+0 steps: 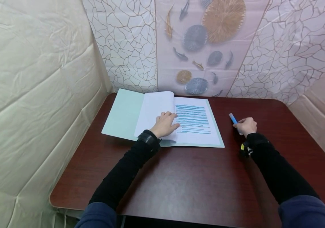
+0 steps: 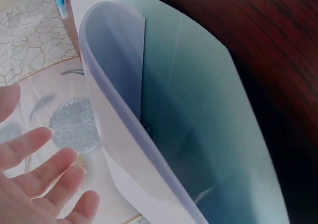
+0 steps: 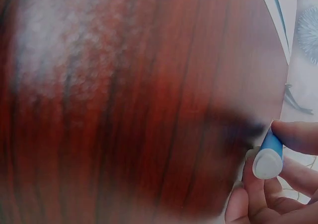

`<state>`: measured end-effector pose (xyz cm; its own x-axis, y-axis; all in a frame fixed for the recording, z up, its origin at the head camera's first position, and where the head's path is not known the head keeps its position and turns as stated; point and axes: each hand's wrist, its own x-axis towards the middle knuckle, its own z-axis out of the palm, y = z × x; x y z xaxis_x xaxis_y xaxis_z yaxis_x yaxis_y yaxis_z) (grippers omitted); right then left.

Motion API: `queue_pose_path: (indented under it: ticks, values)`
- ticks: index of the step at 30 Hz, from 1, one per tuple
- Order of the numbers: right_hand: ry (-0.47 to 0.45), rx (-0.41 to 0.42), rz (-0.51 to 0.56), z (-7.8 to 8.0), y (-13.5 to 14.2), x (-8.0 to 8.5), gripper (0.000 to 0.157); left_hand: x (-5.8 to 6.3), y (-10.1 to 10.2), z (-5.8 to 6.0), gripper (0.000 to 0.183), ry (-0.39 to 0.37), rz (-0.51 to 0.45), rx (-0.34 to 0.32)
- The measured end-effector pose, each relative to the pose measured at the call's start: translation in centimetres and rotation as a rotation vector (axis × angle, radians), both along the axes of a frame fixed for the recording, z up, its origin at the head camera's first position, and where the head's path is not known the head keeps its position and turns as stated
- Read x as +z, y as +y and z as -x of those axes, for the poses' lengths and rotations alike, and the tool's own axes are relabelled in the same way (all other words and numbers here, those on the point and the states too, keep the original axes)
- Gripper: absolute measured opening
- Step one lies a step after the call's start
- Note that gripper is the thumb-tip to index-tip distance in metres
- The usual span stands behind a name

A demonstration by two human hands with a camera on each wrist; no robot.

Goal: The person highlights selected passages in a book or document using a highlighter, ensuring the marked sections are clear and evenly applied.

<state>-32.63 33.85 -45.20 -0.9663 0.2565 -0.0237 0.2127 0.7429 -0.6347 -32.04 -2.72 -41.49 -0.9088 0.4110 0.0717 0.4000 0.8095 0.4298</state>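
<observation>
A pale green folder point(image 1: 123, 114) lies spread out on the table, with white pages inside. The right-hand page point(image 1: 214, 136) carries lines of text marked over in blue. Above the inner edge of the turned pages point(image 1: 151, 110) is my left hand point(image 1: 165, 125), its fingers loosely spread and holding nothing. In the left wrist view these pages point(image 2: 114, 110) bow up in a curve from the folder. To the right of the folder, my right hand point(image 1: 246, 126) pinches a blue highlighter point(image 1: 232, 118) between thumb and fingers. Its round white end point(image 3: 268, 164) faces the right wrist camera.
The dark red-brown wooden table point(image 1: 191, 183) has rounded corners. A cream quilted cloth point(image 1: 36, 95) hangs along its left side. Behind the back edge hangs a patterned curtain point(image 1: 168, 63), and a beige cloth point(image 1: 322, 104) borders the right side.
</observation>
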Motion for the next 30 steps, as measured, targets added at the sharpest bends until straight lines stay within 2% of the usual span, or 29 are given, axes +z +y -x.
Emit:
queue_pose_path:
  ticks: [7,16,23,30]
  values:
    - [0.021,-0.024,-0.024,-0.2,0.1,0.0,0.037,0.0,-0.1,0.0,0.048,-0.006,-0.002,0.005]
    - [0.099,0.035,-0.101,-0.6,-0.7,0.2,0.043,-0.2,-0.4,-0.1,0.048,-0.008,-0.009,0.0]
    - [0.198,0.145,-0.154,-0.9,-3.3,0.8,0.039,-0.2,-0.3,-0.3,0.049,-0.01,0.012,-0.007]
    - [0.273,0.212,-0.186,-1.2,-6.6,1.3,0.032,-0.4,0.1,-0.3,0.049,0.008,0.016,-0.008]
